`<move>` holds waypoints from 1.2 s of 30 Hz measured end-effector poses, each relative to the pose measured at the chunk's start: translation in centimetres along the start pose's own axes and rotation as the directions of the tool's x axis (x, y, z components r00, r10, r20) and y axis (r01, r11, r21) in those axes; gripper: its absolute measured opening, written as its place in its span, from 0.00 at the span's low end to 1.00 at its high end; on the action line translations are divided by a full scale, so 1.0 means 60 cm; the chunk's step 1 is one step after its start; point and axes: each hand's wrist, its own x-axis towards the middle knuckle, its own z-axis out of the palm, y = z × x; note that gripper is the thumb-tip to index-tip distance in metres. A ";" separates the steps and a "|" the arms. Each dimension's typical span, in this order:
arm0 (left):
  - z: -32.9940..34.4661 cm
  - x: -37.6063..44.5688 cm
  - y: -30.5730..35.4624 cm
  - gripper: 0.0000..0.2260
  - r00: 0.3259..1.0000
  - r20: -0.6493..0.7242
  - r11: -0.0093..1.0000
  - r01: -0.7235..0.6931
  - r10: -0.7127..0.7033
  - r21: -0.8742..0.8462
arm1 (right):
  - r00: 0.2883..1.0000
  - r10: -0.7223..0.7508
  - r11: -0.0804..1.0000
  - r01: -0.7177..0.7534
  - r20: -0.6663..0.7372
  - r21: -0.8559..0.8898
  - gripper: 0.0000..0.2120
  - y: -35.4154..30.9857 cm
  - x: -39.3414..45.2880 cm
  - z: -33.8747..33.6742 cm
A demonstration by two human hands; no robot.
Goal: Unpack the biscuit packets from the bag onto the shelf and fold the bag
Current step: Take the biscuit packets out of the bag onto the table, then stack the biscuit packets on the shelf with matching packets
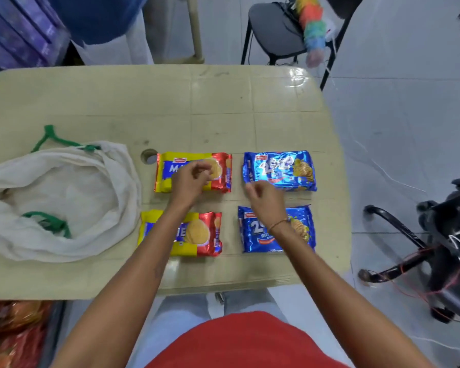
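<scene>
Nearby, a black chair point(274, 30) stands at twelve o'clock beyond the table point(223, 102) — the cloth bag point(59, 200) slumps at nine. Four biscuit packets point(279, 170) form a grid; left hand point(189, 181) and right hand point(263, 200) hover over them, fingers loosely curled, holding nothing.

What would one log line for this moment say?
packets: four on table | bag: unfolded | left hand: over packet | right hand: empty

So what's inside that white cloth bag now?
The white cloth bag lies slumped open on the table. Its mouth shows only pale lining and a green handle draped in. No packet shows, but the folds could hide something.
</scene>
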 end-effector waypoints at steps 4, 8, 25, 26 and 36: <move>-0.121 -0.035 -0.086 0.17 0.969 -0.245 0.948 0.082 -0.005 0.308 | 0.938 0.207 0.973 -0.169 0.278 -0.154 0.31 -0.014 -0.055 0.090; -0.175 -0.076 -0.164 0.25 0.925 -0.151 0.845 0.381 -0.349 0.376 | 0.872 0.339 0.941 -0.322 0.353 -0.106 0.35 -0.011 -0.069 0.134; -0.177 0.067 -0.053 0.14 0.973 0.085 0.962 0.227 -0.216 -0.149 | 0.958 0.245 0.863 -0.287 0.151 0.416 0.19 -0.113 0.068 0.057; -0.174 0.078 -0.051 0.19 0.967 0.087 0.956 0.249 -0.238 -0.156 | 0.953 0.255 0.858 -0.301 0.165 0.415 0.20 -0.118 0.079 0.057; -0.156 0.108 -0.061 0.27 0.895 0.217 0.874 0.434 -0.390 -0.219 | 0.882 0.362 0.821 -0.455 0.303 0.343 0.39 -0.106 0.112 0.067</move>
